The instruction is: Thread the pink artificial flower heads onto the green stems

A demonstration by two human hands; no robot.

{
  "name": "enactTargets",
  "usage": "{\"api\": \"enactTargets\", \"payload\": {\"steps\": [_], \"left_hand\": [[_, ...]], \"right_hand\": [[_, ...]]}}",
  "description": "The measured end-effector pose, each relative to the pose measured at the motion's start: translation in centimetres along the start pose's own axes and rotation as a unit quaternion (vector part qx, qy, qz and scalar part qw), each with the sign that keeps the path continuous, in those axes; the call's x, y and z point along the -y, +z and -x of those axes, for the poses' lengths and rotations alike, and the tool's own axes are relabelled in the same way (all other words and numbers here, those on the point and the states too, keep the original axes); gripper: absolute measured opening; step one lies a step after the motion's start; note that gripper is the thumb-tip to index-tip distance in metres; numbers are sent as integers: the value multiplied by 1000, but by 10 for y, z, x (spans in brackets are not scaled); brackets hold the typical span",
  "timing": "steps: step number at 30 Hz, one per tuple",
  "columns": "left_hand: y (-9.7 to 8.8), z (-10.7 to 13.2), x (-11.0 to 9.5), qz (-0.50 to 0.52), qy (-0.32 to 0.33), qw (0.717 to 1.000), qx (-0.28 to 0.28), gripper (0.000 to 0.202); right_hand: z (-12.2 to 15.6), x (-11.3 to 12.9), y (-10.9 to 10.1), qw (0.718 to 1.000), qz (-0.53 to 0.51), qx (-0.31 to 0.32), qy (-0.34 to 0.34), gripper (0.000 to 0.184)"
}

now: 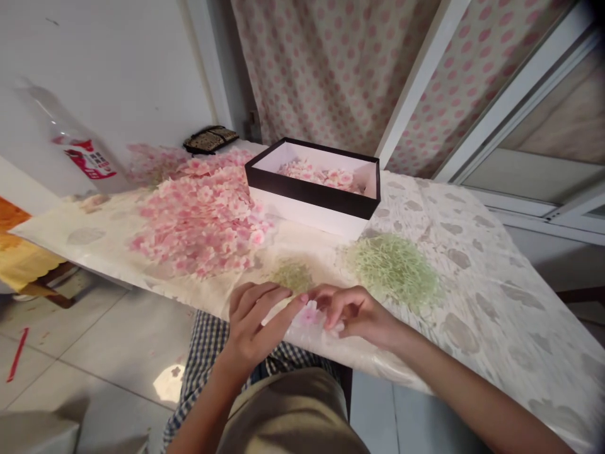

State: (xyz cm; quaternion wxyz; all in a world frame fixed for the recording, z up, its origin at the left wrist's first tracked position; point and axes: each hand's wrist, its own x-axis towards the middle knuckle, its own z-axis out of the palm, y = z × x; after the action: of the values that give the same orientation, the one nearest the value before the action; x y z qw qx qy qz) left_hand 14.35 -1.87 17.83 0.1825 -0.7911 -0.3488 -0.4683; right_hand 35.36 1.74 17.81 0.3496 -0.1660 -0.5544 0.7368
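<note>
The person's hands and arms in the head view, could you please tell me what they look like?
The left hand and right hand are ungloved. Both forearms are bare, with no sleeves in sight. No watch, bracelet or marking shows.

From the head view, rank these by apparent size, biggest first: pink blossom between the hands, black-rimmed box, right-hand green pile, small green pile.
1. Black-rimmed box
2. Right-hand green pile
3. Small green pile
4. Pink blossom
</note>
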Motion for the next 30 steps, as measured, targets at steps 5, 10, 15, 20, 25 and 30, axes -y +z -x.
{"api": "enactTargets", "payload": {"steps": [5, 10, 15, 20, 25, 30], "left_hand": [[9, 1, -4, 18, 8, 1000, 10, 25], [15, 6, -19, 203, -170, 964, -12, 34], [15, 8, -39, 433, -443, 785, 23, 42], [17, 7, -43, 471, -509, 720, 22, 34], [19, 9, -43, 462, -519, 719, 16, 32], [18, 13, -44, 409, -457, 790, 18, 32]], "right_hand": [[1, -2, 7, 996, 59, -52, -47, 12], [4, -4, 9, 993, 73, -75, -53, 13], [6, -5, 9, 990, 95, -84, -56, 13], [5, -5, 9, 984, 147, -82, -64, 10], [5, -6, 9, 986, 132, -86, -52, 9], [5, -8, 9, 987, 129, -83, -43, 8]]}}
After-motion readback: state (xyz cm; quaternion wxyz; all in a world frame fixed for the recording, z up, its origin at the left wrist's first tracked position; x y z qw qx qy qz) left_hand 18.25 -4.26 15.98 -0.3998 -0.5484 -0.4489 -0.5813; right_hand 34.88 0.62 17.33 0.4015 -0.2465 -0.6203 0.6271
